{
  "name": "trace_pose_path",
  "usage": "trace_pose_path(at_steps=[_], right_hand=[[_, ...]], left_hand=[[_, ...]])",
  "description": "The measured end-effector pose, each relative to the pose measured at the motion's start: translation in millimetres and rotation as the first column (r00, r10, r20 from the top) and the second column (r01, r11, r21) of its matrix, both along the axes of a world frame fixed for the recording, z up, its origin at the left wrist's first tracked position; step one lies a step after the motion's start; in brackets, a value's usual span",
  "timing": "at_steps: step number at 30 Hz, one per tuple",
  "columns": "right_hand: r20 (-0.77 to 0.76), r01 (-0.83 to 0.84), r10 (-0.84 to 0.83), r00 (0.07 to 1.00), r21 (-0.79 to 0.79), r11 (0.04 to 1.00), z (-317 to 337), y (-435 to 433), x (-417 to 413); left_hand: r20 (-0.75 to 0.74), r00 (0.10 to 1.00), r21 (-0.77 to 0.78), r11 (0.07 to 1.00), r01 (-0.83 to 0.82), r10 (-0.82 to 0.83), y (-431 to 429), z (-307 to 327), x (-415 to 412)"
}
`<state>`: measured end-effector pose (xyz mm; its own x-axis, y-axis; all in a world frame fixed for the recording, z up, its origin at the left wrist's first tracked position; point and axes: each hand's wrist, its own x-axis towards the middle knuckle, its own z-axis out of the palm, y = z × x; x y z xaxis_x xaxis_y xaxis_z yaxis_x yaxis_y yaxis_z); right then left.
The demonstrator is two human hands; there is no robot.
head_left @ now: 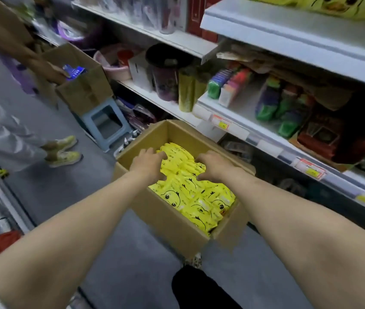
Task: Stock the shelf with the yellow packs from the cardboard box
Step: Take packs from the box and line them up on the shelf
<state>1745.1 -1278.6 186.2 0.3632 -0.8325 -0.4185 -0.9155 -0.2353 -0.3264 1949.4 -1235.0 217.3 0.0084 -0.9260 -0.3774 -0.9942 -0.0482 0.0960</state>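
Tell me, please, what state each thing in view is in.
cardboard box, open, flaps folded outward, holding packs.
yellow packs, piled loosely inside the box.
left hand, fingers curled onto the packs.
right hand, fingers curled onto the packs.
second cardboard box, open at the top.
blue stool, upright on the floor.

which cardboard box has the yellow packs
From the white shelving on the right, look down to the floor. The open cardboard box there has the left hand and right hand gripping yellow packs; the other box, beyond the blue stool, shows none.
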Motion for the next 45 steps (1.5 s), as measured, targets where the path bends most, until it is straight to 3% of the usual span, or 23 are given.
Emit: trace_pose_path(at_steps=[7,15,22,29,35,39,45], right_hand=[[-0.089,0.083,-0.068,0.994,0.184,0.979,-68.8,-42.8,-3.1],[-0.134,0.293,-0.261,0.956,0.375,0.879,-154.2,-33.4,-18.5],[-0.136,0.489,-0.486,0.863,0.464,0.739,-214.8,-17.5,-22.4],[-0.065,0.611,-0.695,0.716,0.540,0.579,-247.6,-6.2,-8.7],[-0.098,0.625,-0.679,0.727,0.505,0.596,-254.7,-3.4,1.2],[-0.131,0.643,-0.660,0.739,0.429,0.635,-258.8,-1.6,4.2],[-0.133,0.621,-0.648,0.750,0.480,0.620,-261.0,-13.5,2.7]], left_hand=[[-0.108,0.992,0.176,0.980,0.088,-0.070,-61.8,-71.1,8.5],[-0.214,0.951,0.373,0.882,0.290,-0.222,-103.8,-171.2,0.3],[-0.294,0.891,0.456,0.768,0.449,-0.347,-128.5,-247.9,-2.0],[-0.263,0.833,0.423,0.718,0.553,-0.486,-135.8,-286.9,6.6],[-0.215,0.828,0.372,0.740,0.560,-0.518,-135.9,-290.5,20.3],[-0.288,0.852,0.406,0.749,0.523,-0.438,-144.9,-294.9,24.3],[-0.409,0.812,0.413,0.710,0.571,-0.416,-155.9,-303.1,31.7]])
